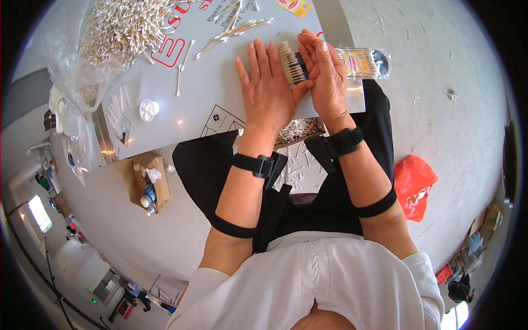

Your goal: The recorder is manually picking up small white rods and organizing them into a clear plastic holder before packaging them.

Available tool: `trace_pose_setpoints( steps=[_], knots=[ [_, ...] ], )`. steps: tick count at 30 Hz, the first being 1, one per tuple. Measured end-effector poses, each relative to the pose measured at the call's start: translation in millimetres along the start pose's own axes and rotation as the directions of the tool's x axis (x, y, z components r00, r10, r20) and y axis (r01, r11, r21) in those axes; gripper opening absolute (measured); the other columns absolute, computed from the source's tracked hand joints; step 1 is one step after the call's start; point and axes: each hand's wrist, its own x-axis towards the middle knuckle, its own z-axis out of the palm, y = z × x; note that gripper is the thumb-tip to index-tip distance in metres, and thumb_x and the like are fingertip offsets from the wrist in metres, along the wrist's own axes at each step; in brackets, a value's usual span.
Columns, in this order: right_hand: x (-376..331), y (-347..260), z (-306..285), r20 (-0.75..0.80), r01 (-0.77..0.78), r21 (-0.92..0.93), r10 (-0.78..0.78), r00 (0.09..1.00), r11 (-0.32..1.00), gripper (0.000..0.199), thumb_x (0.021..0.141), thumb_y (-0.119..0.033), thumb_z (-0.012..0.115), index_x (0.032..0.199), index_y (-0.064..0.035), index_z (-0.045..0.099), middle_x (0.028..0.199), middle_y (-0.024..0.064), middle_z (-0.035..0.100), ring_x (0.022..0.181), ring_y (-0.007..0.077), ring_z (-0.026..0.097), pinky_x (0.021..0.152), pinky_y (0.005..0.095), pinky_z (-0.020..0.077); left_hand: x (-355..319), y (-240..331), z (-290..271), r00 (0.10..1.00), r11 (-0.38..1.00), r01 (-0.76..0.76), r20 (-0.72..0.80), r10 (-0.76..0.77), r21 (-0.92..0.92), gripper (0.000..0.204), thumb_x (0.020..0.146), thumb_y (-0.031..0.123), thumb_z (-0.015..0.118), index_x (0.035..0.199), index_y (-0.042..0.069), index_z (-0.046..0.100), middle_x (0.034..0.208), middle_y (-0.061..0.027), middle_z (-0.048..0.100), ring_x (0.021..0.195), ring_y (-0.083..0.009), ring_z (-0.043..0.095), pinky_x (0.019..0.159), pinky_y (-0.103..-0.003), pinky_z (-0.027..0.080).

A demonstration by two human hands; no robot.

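Note:
A neat row of cotton swabs (290, 65) lies on the grey-white tabletop (220, 88), with a dark strip (302, 64) along its right side. My left hand (267, 91) rests flat to the left of the row, fingers stretched out. Its thumb reaches across the near end of the swabs. On the other side, my right hand (328, 77) is turned on its edge, fingers slightly bent but not closed, their tips by the dark strip. Just beyond it sits a clear packet of swabs (360, 63) with a yellow-and-red label, partly covered by the hand.
A big heap of loose swabs (124, 30) spills from a clear plastic bag (69, 77) at the left. Scattered swabs (234, 34) and a small white round container (148, 110) share the tabletop. Below are an open carton (144, 184) and a red bag (413, 187).

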Motion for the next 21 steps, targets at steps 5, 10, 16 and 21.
trace_pose_setpoints(
  steps=[5, 10, 16, 21],
  knots=[
    [-2, 0, 0, 0.026, 0.018, -0.006, -0.018, 1.000, 1.000, 0.045, 0.106, -0.030, 0.042, 0.132, 0.0056, 0.051, 0.139, 0.0170, 0.052, 0.132, 0.0236, 0.047, 0.116, 0.0365, 0.0345, -5, -1, 1, 1.000, 0.998, 0.020, 0.009, -0.019, -0.052, 0.096, 0.083, 0.060, 0.062, 0.148, -0.004, 0.030, 0.156, -0.0246, 0.025, 0.149, -0.0372, 0.016, 0.116, -0.062, 0.008],
    [-3, -1, -6, 0.098, 0.065, -0.149, -0.051, 0.994, 0.987, 0.048, 0.106, -0.032, 0.041, 0.136, 0.0044, 0.049, 0.142, 0.0152, 0.049, 0.134, 0.0220, 0.045, 0.117, 0.0353, 0.0326, 0, -9, -5, 0.996, 0.996, -0.066, 0.061, 0.063, 0.054, 0.087, 0.088, 0.060, 0.057, 0.151, 0.007, 0.030, 0.159, -0.0170, 0.023, 0.150, -0.0338, 0.015, 0.113, -0.068, 0.007],
    [-1, 0, -9, 0.090, 0.054, -0.140, -0.042, 0.995, 0.989, 0.047, 0.106, -0.032, 0.041, 0.136, 0.0038, 0.050, 0.143, 0.0152, 0.048, 0.134, 0.0219, 0.045, 0.117, 0.0353, 0.0324, 4, -9, -13, 0.992, 0.991, -0.120, 0.049, 0.118, 0.051, 0.089, 0.087, 0.062, 0.057, 0.150, 0.005, 0.031, 0.159, -0.0179, 0.024, 0.150, -0.0312, 0.017, 0.114, -0.066, 0.008],
    [-1, 2, -8, 0.026, 0.043, -0.100, -0.041, 0.999, 0.994, 0.049, 0.103, -0.038, 0.050, 0.132, 0.0001, 0.057, 0.135, 0.0123, 0.057, 0.125, 0.0217, 0.054, 0.109, 0.0322, 0.0412, -1, -3, -9, 0.996, 0.996, -0.081, 0.020, 0.082, -0.037, 0.089, 0.087, 0.061, 0.057, 0.149, 0.002, 0.033, 0.158, -0.0178, 0.028, 0.148, -0.0306, 0.022, 0.115, -0.063, 0.010]
  ],
)
